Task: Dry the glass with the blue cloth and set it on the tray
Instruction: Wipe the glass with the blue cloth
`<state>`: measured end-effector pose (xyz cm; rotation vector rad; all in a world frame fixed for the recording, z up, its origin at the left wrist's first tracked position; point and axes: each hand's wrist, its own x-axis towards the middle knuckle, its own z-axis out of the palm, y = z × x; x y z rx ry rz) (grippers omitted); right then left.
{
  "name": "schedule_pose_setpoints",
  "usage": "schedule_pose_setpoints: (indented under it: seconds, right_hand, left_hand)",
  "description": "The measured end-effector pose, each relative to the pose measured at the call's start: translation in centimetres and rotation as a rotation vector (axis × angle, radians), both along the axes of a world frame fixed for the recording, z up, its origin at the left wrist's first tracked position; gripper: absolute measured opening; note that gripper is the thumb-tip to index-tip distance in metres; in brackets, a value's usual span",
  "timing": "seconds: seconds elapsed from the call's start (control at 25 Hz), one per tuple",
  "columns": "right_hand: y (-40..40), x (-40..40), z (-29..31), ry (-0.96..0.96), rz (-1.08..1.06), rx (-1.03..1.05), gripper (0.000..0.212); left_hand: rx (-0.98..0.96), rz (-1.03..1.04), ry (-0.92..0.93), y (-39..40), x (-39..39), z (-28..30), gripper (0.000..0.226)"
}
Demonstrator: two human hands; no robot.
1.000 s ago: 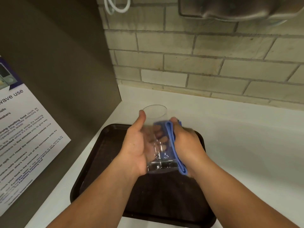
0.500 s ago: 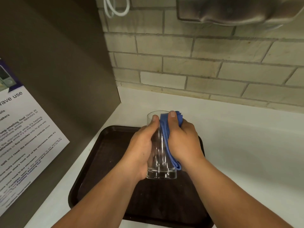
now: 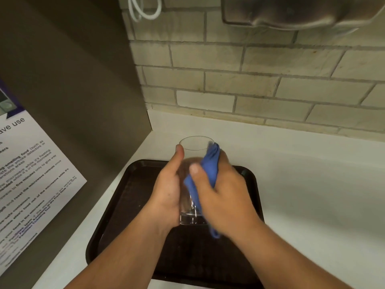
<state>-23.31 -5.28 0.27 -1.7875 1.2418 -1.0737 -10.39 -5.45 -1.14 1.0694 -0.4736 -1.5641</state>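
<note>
A clear tall glass (image 3: 193,142) is held upright above the dark brown tray (image 3: 129,197). My left hand (image 3: 167,190) wraps its left side, thumb up near the rim. My right hand (image 3: 225,195) presses a folded blue cloth (image 3: 209,170) against the glass's right and front side, thumb on the cloth. The cloth's lower end hangs below my right palm. The glass's base shows between my hands; whether it touches the tray I cannot tell.
The tray lies on a white counter (image 3: 312,184) in a corner. A brown panel (image 3: 73,90) with a printed notice (image 3: 27,174) stands at the left. A tiled wall (image 3: 250,90) is behind, with a metal fixture (image 3: 295,13) and a white cable (image 3: 143,9) above.
My right hand has slid the cloth from the glass's rim down and across its front. My left thumb has shifted along the rim, and the glass stays above the tray.
</note>
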Motion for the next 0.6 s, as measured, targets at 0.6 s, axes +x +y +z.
schedule_pose_setpoints:
  seconds: [0.6]
  right_hand:
    - [-1.4,-0.2,-0.6,-0.027,-0.037,0.088,0.045]
  left_hand:
    - [0.094,0.052,-0.108,0.7,-1.0,0.4,0.086]
